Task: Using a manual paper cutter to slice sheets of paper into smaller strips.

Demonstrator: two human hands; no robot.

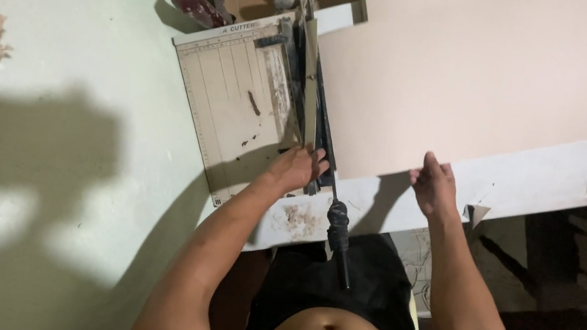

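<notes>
Fingers of our left hand [298, 167] press flat on the near end of the paper cutter [242, 99] to steady it, while our right hand [434, 184] pinches the big pink sheet's [483, 76] near edge, keeping it square against the blade arm [325, 146].

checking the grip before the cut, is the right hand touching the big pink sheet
Touching: in the head view the right hand has its fingers curled over the near edge of the pink sheet.

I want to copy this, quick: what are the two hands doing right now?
Left hand: fingers spread open, pressing down beside the blade of the paper cutter.
Right hand: gripping the near edge of the big pink sheet.
</notes>
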